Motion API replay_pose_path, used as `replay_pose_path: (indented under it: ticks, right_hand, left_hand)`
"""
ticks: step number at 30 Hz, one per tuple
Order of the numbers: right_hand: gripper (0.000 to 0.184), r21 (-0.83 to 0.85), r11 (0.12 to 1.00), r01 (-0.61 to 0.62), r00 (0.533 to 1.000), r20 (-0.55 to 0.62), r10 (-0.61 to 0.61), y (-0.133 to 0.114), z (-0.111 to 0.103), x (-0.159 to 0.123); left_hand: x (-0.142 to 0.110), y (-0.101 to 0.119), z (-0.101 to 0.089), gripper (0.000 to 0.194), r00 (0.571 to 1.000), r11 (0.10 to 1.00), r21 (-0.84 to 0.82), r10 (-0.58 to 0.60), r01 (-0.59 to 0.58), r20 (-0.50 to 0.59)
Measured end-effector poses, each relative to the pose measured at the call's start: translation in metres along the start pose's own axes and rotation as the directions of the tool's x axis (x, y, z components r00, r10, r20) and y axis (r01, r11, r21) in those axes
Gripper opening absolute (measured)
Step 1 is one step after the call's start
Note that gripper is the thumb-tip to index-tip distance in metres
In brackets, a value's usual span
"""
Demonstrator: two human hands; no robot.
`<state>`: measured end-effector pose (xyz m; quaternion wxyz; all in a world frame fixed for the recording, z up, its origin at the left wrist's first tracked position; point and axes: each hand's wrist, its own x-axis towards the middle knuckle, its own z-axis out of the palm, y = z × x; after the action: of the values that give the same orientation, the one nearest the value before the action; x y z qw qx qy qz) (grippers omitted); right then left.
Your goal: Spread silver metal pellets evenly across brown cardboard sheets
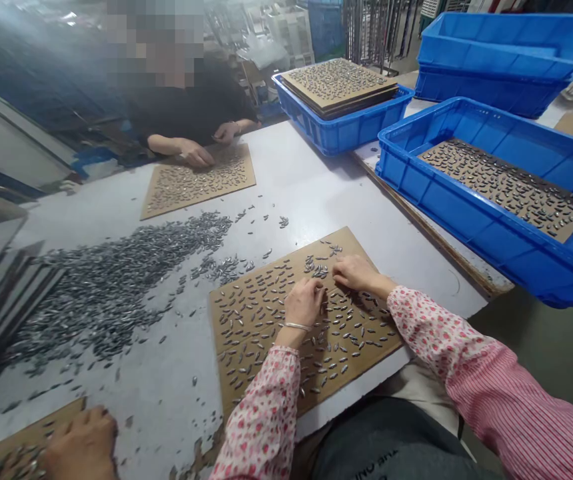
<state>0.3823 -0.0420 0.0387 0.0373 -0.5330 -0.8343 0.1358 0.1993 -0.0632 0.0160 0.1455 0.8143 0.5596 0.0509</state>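
A brown cardboard sheet lies before me, covered with small silver spindle-shaped metal pieces, mostly set apart from each other. My left hand is over the middle of the sheet, its fingertips pinched together; what is between them is hidden. To its right, my right hand is low over the sheet with fingers curled closed beside a loose cluster of metal pieces. Whatever its fingertips hold is too small to make out.
A large heap of metal pieces covers the table's left. Across the table, a person handles another sheet; a third person's hand is at lower left. Blue crates at right hold covered sheets; another crate holds stacked sheets.
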Motion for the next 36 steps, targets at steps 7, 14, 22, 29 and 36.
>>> replay_pose_path:
  ticks: [7,14,22,29,36]
  right_hand:
    - [0.016,-0.014,0.999,-0.028,0.984,0.174,0.03,0.013,-0.001,-0.01]
    - [0.015,0.022,0.995,-0.102,0.983,0.158,0.097,0.016,0.008,-0.007]
    - [0.019,0.141,0.988,-0.066,0.995,-0.069,0.076,0.017,0.029,0.012]
    - [0.021,0.041,0.998,0.057,0.99,-0.128,-0.051,-0.006,0.031,0.028]
    - [0.019,0.058,0.975,0.216,0.974,-0.081,-0.211,-0.002,0.019,0.018]
  left_hand:
    - [0.0,-0.003,-0.016,0.021,0.998,0.998,-0.021,-0.065,0.065,0.001]
    - [0.003,0.003,-0.01,0.023,1.0,0.999,0.038,0.01,-0.01,0.006]
    - [0.007,0.008,-0.014,0.024,0.985,0.986,0.126,0.087,-0.106,0.15]
    - [0.009,-0.001,-0.006,0.022,0.997,0.994,0.107,0.009,-0.017,0.082]
    - [0.012,-0.014,-0.017,0.021,0.991,0.992,0.007,-0.122,0.123,-0.047]
